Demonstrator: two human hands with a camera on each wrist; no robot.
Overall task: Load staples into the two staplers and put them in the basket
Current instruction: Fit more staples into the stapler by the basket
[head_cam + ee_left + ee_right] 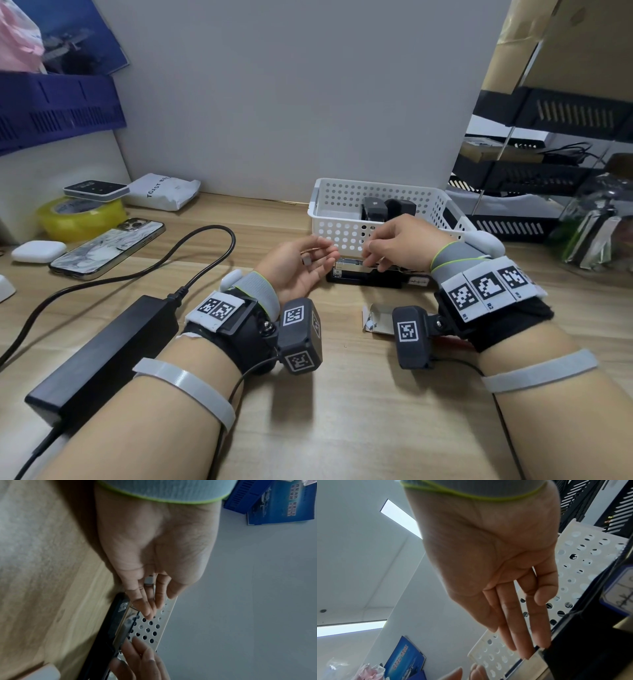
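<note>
Left hand (301,265) lies open, staples (306,260) on its fingers; right hand (404,243) presses straight fingers on the stapler (359,278) (basket (339,233) just behind)

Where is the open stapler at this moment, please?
In the head view the open stapler lies on the table right of centre, in front of the white basket, touched by the right hand, with the left hand beside its left end.

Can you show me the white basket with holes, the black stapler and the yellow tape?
White plastic basket with holes (337,233): head view, front wall.
Open black stapler on the table (363,281): head view, black base.
Yellow roll of tape (82,221): head view, outer side.
</note>
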